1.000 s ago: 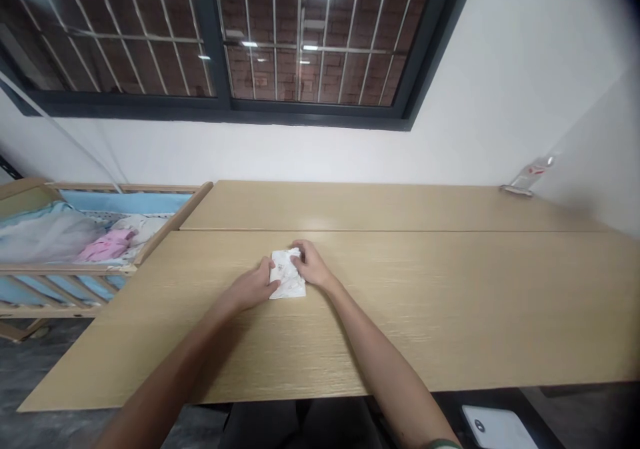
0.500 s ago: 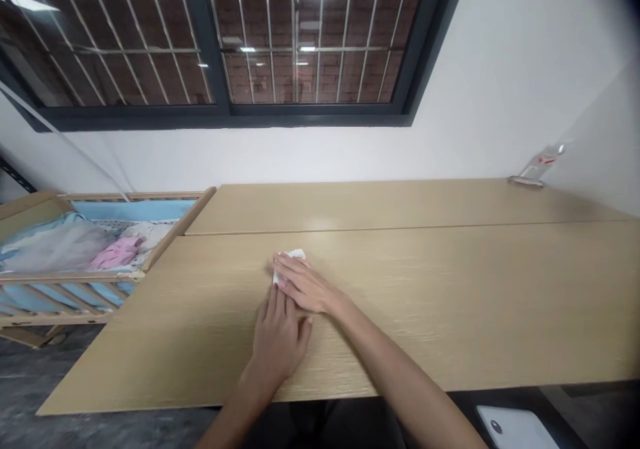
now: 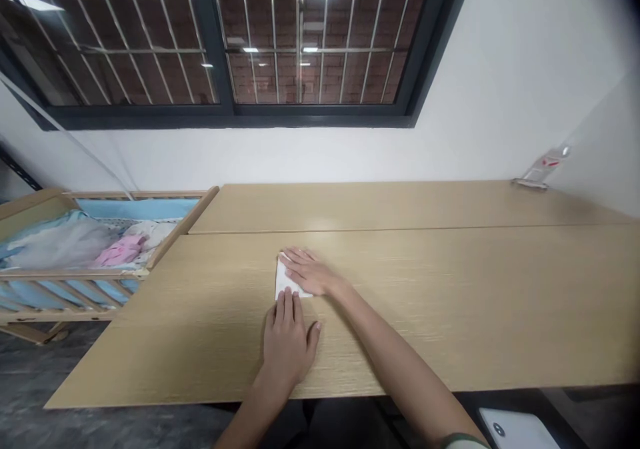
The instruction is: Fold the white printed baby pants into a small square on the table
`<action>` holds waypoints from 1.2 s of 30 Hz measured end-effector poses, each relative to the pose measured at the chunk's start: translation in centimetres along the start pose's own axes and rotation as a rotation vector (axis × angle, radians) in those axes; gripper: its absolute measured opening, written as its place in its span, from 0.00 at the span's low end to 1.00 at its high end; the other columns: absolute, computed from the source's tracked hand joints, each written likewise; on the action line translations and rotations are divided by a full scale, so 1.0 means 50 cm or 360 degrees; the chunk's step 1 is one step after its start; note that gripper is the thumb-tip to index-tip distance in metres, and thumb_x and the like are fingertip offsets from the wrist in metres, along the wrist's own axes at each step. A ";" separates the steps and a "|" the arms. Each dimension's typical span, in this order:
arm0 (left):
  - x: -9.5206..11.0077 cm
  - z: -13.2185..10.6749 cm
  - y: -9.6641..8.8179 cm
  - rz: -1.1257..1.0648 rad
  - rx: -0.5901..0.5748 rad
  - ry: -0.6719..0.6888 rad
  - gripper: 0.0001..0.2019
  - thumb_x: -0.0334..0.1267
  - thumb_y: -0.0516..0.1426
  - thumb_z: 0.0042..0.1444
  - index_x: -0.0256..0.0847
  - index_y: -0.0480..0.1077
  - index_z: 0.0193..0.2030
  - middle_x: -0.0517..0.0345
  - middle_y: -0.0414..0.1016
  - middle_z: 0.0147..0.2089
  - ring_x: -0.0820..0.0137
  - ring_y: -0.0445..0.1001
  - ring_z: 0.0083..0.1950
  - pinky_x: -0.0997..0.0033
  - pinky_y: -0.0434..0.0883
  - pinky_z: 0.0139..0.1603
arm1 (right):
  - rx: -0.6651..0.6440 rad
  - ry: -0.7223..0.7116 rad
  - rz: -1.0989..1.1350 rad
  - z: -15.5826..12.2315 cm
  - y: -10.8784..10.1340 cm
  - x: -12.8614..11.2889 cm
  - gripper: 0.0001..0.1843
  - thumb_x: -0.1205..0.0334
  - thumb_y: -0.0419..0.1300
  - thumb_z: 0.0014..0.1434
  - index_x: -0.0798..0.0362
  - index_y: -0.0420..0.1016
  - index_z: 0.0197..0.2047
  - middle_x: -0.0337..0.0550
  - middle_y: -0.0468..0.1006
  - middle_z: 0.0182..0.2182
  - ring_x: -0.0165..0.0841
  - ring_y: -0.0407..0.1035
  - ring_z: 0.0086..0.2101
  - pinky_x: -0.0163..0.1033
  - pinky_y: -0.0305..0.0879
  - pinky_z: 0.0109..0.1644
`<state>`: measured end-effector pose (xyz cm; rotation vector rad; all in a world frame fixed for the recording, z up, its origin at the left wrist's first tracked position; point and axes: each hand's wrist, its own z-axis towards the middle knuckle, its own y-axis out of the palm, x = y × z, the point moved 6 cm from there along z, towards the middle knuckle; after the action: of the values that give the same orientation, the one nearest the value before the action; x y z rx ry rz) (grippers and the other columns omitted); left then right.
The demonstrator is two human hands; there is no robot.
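Note:
A small white piece of paper lies flat on the light wooden tabletop; whether it is tissue or plain paper I cannot tell. My left hand rests palm down, its fingertips at the paper's near edge and its thumb spread to the right. Across the paper's upper right part lies my right hand, palm down with fingers stretched out to the left. It hides that part of the paper. Both hands are open.
A wooden crib with blue lining and a pink cloth stands at the left. A clear bottle-like item sits in the back right corner. A white phone lies below the table's front edge. A barred window is above.
My right hand has shifted slightly right and up, and more of the paper shows between the hands. My left hand sits slightly lower and further right in view. The camera has moved slightly.

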<state>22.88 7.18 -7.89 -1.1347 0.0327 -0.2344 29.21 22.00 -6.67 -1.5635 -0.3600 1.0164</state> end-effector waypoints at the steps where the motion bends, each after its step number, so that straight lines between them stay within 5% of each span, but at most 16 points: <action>1: 0.001 -0.001 0.001 0.0009 -0.0008 -0.0001 0.31 0.48 0.48 0.69 0.22 0.61 0.68 0.28 0.62 0.70 0.47 0.59 0.72 0.49 0.64 0.66 | 0.0025 0.0032 -0.0014 0.005 -0.002 0.013 0.34 0.42 0.36 0.74 0.46 0.45 0.77 0.39 0.41 0.75 0.37 0.33 0.74 0.50 0.27 0.76; 9: -0.012 0.007 -0.006 -0.0103 -0.0131 -0.0033 0.30 0.47 0.49 0.68 0.26 0.61 0.69 0.32 0.60 0.72 0.48 0.59 0.73 0.47 0.59 0.68 | 0.0254 0.0096 0.0132 0.009 0.006 0.058 0.37 0.41 0.39 0.73 0.51 0.44 0.77 0.47 0.42 0.76 0.40 0.34 0.74 0.51 0.31 0.76; 13: -0.097 0.060 -0.036 -0.0361 -0.0353 -0.0143 0.22 0.50 0.46 0.70 0.40 0.69 0.61 0.44 0.74 0.63 0.57 0.71 0.64 0.50 0.60 0.66 | 0.0747 0.0198 0.0425 -0.015 -0.015 0.091 0.37 0.43 0.44 0.72 0.54 0.48 0.76 0.56 0.52 0.73 0.43 0.46 0.71 0.54 0.43 0.74; 18: -0.193 0.139 -0.038 -0.0176 -0.0695 -0.0373 0.24 0.55 0.42 0.69 0.40 0.72 0.46 0.43 0.79 0.52 0.51 0.75 0.56 0.45 0.62 0.60 | 0.1179 0.0316 0.0710 -0.040 -0.027 0.121 0.25 0.51 0.56 0.67 0.51 0.68 0.64 0.54 0.72 0.54 0.41 0.69 0.53 0.51 0.67 0.59; 27: -0.160 0.186 0.010 -0.0142 -0.0852 -0.0289 0.21 0.48 0.44 0.69 0.34 0.69 0.52 0.36 0.78 0.53 0.52 0.77 0.53 0.59 0.68 0.48 | 0.1036 0.0287 0.0743 -0.042 -0.024 0.087 0.14 0.60 0.64 0.60 0.53 0.76 0.48 0.45 0.70 0.42 0.34 0.69 0.38 0.42 0.68 0.46; 32: -0.171 0.148 -0.060 -0.0205 -0.0801 -0.0240 0.12 0.43 0.49 0.65 0.40 0.69 0.42 0.48 0.80 0.42 0.59 0.77 0.43 0.66 0.64 0.38 | 0.0835 0.0337 0.0599 -0.063 -0.030 -0.004 0.08 0.64 0.64 0.56 0.53 0.71 0.39 0.42 0.71 0.37 0.34 0.66 0.38 0.39 0.64 0.44; 36: -0.205 0.029 -0.132 -0.0661 -0.0864 -0.0149 0.07 0.41 0.54 0.57 0.42 0.66 0.31 0.62 0.73 0.30 0.69 0.69 0.31 0.71 0.59 0.31 | 0.0504 0.0364 0.0696 -0.134 0.005 -0.163 0.10 0.66 0.64 0.52 0.51 0.70 0.39 0.40 0.73 0.35 0.32 0.66 0.35 0.36 0.60 0.39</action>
<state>11.98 7.89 -2.29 -1.6889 -0.2377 -0.5647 29.56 11.79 -3.98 -1.4747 0.3036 1.1447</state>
